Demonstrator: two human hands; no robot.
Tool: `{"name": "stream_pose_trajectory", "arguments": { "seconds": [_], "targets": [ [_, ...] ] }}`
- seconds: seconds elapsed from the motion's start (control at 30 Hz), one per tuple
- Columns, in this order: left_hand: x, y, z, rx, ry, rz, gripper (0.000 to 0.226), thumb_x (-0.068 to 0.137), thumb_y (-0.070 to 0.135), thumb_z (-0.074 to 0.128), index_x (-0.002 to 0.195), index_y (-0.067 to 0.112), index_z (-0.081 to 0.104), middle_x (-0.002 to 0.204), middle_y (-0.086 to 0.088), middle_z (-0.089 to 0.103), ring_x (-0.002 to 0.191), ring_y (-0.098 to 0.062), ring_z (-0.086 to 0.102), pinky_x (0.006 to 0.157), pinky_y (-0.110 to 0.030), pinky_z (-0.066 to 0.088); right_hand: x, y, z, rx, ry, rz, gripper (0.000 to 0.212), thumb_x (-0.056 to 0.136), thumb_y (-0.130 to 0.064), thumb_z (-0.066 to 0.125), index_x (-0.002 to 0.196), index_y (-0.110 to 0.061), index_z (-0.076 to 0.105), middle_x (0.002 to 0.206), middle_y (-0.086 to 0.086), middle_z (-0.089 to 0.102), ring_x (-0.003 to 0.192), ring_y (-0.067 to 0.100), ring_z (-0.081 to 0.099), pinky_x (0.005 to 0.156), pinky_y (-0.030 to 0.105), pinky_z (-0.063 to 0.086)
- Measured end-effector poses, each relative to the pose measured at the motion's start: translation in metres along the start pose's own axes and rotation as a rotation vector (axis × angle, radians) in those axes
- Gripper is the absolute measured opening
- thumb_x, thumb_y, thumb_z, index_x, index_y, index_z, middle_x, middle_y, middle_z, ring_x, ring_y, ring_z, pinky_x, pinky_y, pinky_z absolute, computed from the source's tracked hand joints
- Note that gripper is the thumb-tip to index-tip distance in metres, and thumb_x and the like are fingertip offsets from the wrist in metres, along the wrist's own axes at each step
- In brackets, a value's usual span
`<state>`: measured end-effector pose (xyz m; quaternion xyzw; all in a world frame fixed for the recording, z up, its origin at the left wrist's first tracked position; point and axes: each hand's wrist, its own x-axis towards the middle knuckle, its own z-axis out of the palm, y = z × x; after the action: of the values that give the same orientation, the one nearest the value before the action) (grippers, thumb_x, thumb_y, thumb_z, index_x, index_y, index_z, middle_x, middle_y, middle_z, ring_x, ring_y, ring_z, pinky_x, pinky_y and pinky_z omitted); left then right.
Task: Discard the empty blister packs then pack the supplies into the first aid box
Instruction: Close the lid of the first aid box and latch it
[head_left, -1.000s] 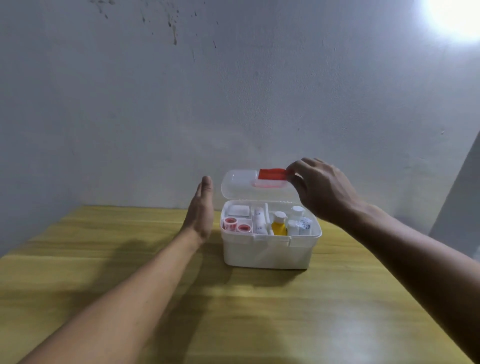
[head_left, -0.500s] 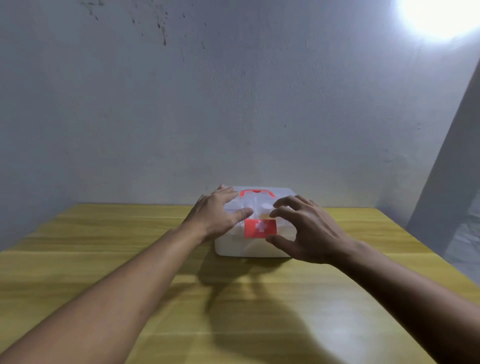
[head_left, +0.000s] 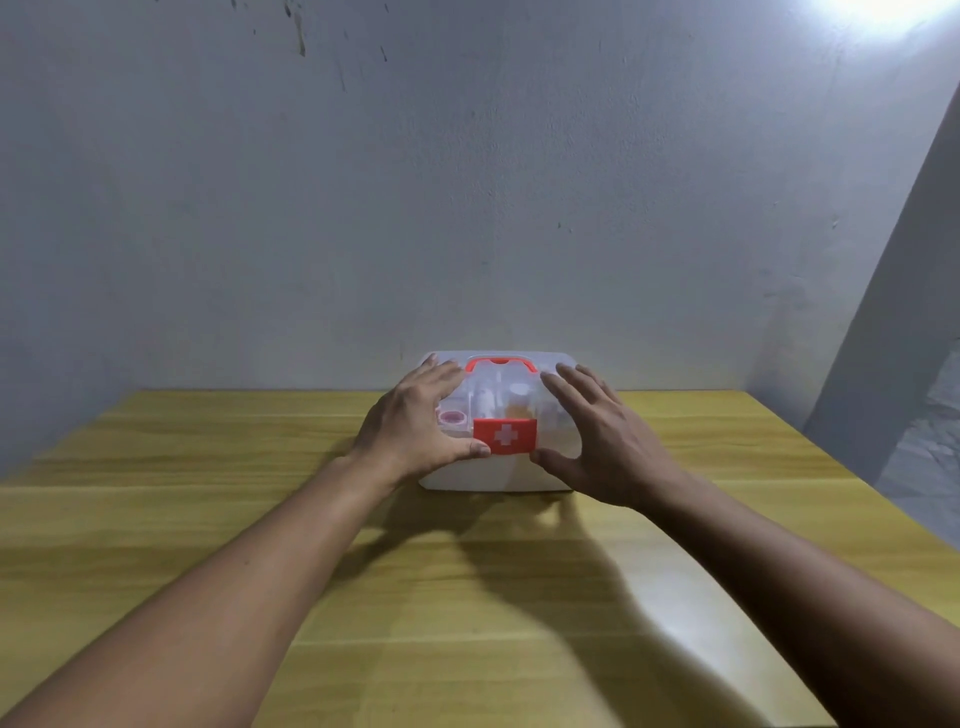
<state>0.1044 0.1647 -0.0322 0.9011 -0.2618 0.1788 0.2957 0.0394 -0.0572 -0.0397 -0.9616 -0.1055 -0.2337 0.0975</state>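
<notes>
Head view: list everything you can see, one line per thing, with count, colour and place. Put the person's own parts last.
First aid box: one, white base, at the table's far middle.
Lid: one, clear, closed on the box; supplies show blurred through it.
Latch: one, red with white cross, front centre of the lid.
Handle: one, red, lying on the lid's far side.
Table: one, yellowish wood, fills the foreground.
Wall: one, grey, behind the table.
Left hand: one, flat on the lid's left.
Right hand: one, spread on the lid's right.
</notes>
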Motion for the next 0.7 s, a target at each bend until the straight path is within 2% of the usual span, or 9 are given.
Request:
{"name": "stream_pose_trajectory", "arguments": {
  "seconds": [0.1,0.4,0.53,0.63,0.7],
  "targets": [
    [0.0000,-0.0003,0.0007,0.017,0.008,0.015,0.105,0.054,0.045,0.089,0.144,0.017,0.042,0.152,0.002,0.041,0.146,-0.009,0.022,0.113,-0.027,0.026,0.0004,-0.0005,0.0002,-0.005,0.017,0.006,0.085,0.081,-0.050,0.064,0.150,-0.021,0.023,0.158,0.003,0.024,0.148,0.021,0.012,0.113,0.038,0.029],
    [-0.0009,0.0009,0.0021,0.046,0.049,0.026,0.099,0.058,0.048,0.086,0.142,0.018,0.045,0.150,0.003,0.044,0.145,-0.009,0.025,0.111,-0.027,0.029,0.0004,-0.0012,0.0070,-0.009,0.121,0.013,0.078,0.078,-0.049,0.066,0.144,-0.020,0.036,0.152,0.006,0.038,0.145,0.024,0.025,0.105,0.040,0.040],
    [-0.0014,0.0018,-0.0002,0.057,0.012,0.026,0.103,0.056,0.043,0.088,0.145,0.019,0.040,0.152,0.004,0.040,0.146,-0.009,0.022,0.112,-0.028,0.028,0.0000,-0.0019,0.0058,-0.025,0.081,0.022,0.081,0.081,-0.050,0.065,0.148,-0.022,0.029,0.157,0.004,0.029,0.148,0.022,0.018,0.109,0.039,0.036],
    [0.0009,-0.0001,-0.0047,0.066,-0.039,0.023,0.104,0.056,0.032,0.090,0.146,0.020,0.038,0.154,0.006,0.036,0.147,-0.007,0.019,0.113,-0.026,0.026,0.0021,0.0004,0.0017,-0.046,0.004,0.027,0.084,0.083,-0.041,0.067,0.151,-0.023,0.020,0.160,0.001,0.020,0.149,0.020,0.011,0.114,0.039,0.030],
    [0.0037,-0.0029,-0.0074,0.075,-0.075,0.032,0.104,0.058,0.027,0.089,0.147,0.020,0.036,0.155,0.008,0.033,0.147,-0.005,0.017,0.113,-0.024,0.024,0.0050,0.0014,-0.0016,-0.066,-0.039,0.031,0.087,0.084,-0.035,0.069,0.151,-0.024,0.016,0.161,0.000,0.017,0.149,0.019,0.009,0.114,0.041,0.032]
  ]
}}
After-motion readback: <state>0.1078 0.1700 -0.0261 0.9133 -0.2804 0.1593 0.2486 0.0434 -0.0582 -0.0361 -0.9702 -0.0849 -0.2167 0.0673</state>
